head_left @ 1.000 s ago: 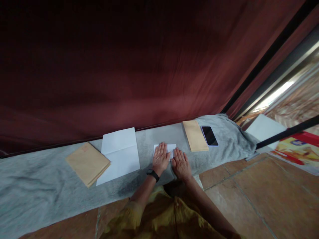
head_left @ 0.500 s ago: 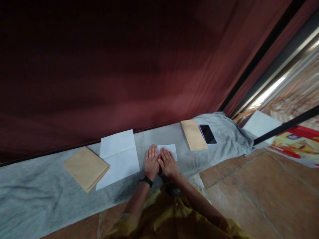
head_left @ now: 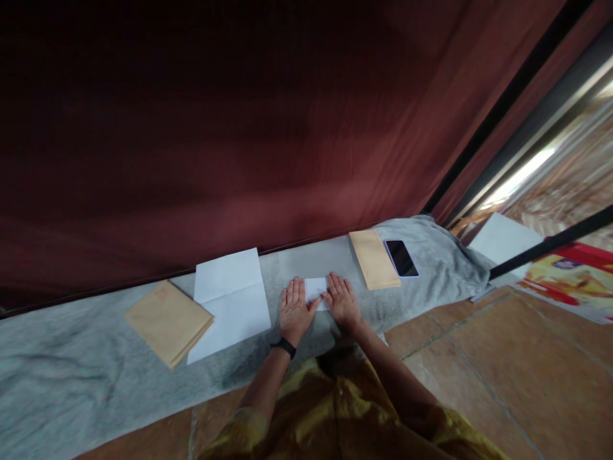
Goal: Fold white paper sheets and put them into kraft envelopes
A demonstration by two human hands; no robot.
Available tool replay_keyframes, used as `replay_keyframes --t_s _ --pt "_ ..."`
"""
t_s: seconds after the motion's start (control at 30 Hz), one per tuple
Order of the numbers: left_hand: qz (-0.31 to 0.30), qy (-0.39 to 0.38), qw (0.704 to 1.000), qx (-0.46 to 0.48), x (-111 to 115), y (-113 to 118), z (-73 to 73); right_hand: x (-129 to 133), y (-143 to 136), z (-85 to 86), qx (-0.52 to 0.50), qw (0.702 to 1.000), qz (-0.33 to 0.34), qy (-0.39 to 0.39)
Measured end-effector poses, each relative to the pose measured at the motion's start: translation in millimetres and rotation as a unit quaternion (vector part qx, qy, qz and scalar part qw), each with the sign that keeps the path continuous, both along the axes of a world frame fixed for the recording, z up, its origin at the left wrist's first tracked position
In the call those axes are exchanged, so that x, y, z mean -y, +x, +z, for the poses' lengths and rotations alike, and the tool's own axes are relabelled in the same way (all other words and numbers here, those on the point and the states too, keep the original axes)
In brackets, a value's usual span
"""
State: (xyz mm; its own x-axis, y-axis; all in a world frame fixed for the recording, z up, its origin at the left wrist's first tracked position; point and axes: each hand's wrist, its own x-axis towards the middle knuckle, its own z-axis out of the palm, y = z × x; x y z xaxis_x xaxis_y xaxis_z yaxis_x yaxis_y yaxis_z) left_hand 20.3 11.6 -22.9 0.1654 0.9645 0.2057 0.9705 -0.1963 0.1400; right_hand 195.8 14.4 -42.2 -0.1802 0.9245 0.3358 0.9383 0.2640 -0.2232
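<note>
A small folded white paper point(head_left: 315, 287) lies on the grey cloth point(head_left: 330, 257) right in front of me. My left hand point(head_left: 295, 312) rests flat on its left end, fingers stretched out, a black band on the wrist. On the right end lies my right hand point(head_left: 342, 300), palm down with the fingers spread. Both thumbs point inward over the paper's near edge, and the hands cover its two ends. To the left of my left hand is a larger white sheet point(head_left: 232, 287) with a crease across it.
Brown envelopes point(head_left: 167, 322) overlap the sheet's left side. Another brown envelope point(head_left: 375, 259) and a phone point(head_left: 401, 258) lie to the right. A dark red curtain point(head_left: 287, 160) hangs behind the cloth. A black bar point(head_left: 550, 246) crosses above a colourful box point(head_left: 572, 275) on the tiled floor.
My hands were side by side on the paper; the right hand has slid to the right, so they are now apart with the paper's middle showing between them.
</note>
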Motion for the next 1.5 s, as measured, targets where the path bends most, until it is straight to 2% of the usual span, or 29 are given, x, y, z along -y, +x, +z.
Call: replay_keyframes --t_s 0.27,0.57,0.73,0.8,0.93,1.03,1.2,1.5 --pt "0.001 0.014 1.0 0.001 0 0 -2.6 14 13 0.6 -0.002 1.0 -0.021 0.02" --pt "-0.005 0.018 1.0 0.011 0 0 -0.9 64 26 9.7 -0.013 0.999 0.034 -0.007" --pt "0.002 0.028 1.0 0.004 4 5 5.7 80 36 11.7 -0.024 0.997 0.065 -0.015" --pt "-0.029 0.031 0.999 0.007 8 15 7.2 82 37 11.8 -0.029 0.997 0.066 -0.012" --pt "-0.185 0.003 0.982 0.02 18 44 4.5 82 36 10.8 -0.034 0.997 0.068 -0.005" --pt "-0.226 -0.013 0.974 0.032 22 61 0.1 81 36 9.9 -0.036 0.997 0.073 0.004" --pt "-0.19 -0.02 0.981 0.028 10 60 -3.8 81 38 11.8 -0.045 0.996 0.075 -0.003" --pt "-0.104 -0.005 0.995 0.004 -15 14 -7.3 81 40 13.7 -0.056 0.995 0.083 -0.001"
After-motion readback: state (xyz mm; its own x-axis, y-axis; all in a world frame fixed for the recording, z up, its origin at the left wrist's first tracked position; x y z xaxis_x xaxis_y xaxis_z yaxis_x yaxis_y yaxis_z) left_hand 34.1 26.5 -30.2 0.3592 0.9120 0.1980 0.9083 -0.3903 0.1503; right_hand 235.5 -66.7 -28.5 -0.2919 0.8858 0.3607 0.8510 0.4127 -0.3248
